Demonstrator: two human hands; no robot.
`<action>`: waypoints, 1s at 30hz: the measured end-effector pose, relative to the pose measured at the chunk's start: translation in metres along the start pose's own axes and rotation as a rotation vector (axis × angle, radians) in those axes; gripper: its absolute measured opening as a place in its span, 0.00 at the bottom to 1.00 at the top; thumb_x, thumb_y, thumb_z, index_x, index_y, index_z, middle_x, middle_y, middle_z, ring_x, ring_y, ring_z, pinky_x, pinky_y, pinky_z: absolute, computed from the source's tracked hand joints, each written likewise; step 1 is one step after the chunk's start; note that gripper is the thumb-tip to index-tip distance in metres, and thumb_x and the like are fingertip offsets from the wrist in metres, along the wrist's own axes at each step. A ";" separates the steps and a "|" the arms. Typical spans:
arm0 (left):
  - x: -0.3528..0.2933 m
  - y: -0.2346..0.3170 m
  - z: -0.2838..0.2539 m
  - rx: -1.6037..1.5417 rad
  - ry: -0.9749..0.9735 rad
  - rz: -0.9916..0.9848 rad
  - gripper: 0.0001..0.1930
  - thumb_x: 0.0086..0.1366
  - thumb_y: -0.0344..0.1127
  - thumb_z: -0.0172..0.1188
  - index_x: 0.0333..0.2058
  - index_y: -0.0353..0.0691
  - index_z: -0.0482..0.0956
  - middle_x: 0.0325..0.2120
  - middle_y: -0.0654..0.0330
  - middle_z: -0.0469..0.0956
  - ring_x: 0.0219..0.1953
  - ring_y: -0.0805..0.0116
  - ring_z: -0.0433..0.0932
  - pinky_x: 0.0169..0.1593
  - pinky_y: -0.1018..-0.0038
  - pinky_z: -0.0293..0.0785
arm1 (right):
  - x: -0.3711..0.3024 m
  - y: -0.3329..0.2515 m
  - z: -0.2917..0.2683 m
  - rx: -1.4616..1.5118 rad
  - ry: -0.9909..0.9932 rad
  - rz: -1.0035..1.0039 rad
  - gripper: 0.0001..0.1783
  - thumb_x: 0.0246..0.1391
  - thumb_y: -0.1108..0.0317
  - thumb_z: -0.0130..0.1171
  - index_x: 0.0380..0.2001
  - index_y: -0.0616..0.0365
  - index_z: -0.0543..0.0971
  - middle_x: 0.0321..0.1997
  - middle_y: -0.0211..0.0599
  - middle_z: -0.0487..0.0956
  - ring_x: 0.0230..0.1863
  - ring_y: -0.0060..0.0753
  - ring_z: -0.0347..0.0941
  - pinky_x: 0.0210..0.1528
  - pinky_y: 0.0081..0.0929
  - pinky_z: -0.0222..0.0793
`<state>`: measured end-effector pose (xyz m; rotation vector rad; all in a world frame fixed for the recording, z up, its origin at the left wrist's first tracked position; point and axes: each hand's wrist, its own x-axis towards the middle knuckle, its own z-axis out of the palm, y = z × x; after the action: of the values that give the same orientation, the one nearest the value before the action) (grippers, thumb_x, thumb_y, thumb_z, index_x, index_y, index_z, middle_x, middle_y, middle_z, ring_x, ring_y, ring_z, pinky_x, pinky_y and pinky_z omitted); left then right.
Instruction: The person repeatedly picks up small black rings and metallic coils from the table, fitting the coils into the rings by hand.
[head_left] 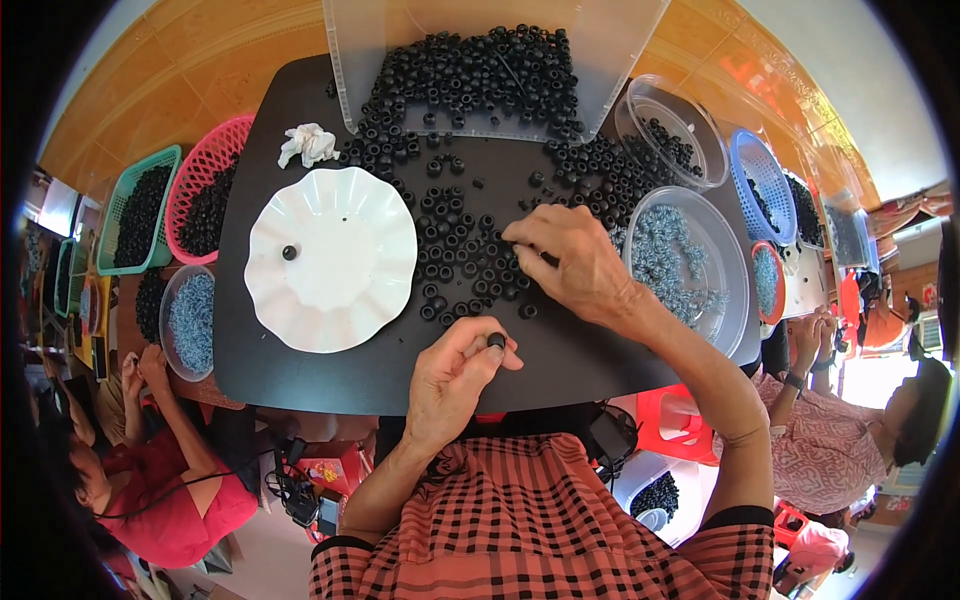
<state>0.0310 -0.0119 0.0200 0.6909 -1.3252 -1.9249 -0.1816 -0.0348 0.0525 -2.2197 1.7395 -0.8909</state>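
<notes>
My left hand (450, 380) is closed near the table's front edge, with a small black ring-shaped part (496, 340) pinched between thumb and fingers. Farther forward, my right hand (575, 260) reaches over loose black ring-shaped parts (455, 225) spread on the dark table (330, 385). Its fingers are bent and slightly apart, the tips touching or just above the parts; nothing shows in them. Left of the spread lies a white plate with a wavy rim (330, 320), bearing one black part (290, 253) and a tiny dark speck.
A translucent bin (350, 90) spills black parts at the back. Clear tubs (735, 300) with bluish, wiry pieces stand right and left (190, 325). Crumpled tissue (308, 145) lies behind the plate. Pink (205, 150) and green baskets (165, 165) stand left. People work on both sides.
</notes>
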 end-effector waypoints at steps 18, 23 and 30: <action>0.000 -0.002 -0.001 0.050 0.000 0.027 0.08 0.65 0.24 0.48 0.42 0.31 0.71 0.30 0.60 0.78 0.34 0.81 0.74 0.39 0.84 0.68 | -0.020 -0.031 -0.014 0.293 0.252 0.156 0.12 0.49 0.81 0.55 0.37 0.61 0.80 0.27 0.38 0.77 0.25 0.28 0.73 0.28 0.23 0.69; 0.003 -0.004 0.005 -0.053 0.077 0.046 0.08 0.66 0.25 0.45 0.42 0.30 0.71 0.31 0.57 0.78 0.37 0.76 0.76 0.45 0.79 0.71 | -0.065 -0.056 -0.004 0.374 0.231 0.147 0.14 0.49 0.83 0.53 0.40 0.59 0.79 0.24 0.36 0.76 0.26 0.24 0.76 0.28 0.21 0.72; 0.001 -0.003 0.002 -0.246 -0.022 0.022 0.11 0.66 0.27 0.46 0.44 0.28 0.72 0.36 0.54 0.78 0.39 0.71 0.77 0.50 0.75 0.70 | -0.097 -0.057 0.021 0.606 0.272 0.407 0.12 0.54 0.83 0.50 0.40 0.64 0.79 0.27 0.32 0.76 0.25 0.16 0.69 0.26 0.15 0.64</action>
<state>0.0278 -0.0108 0.0178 0.5313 -1.0797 -2.0386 -0.1364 0.0675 0.0306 -1.3575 1.6391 -1.4189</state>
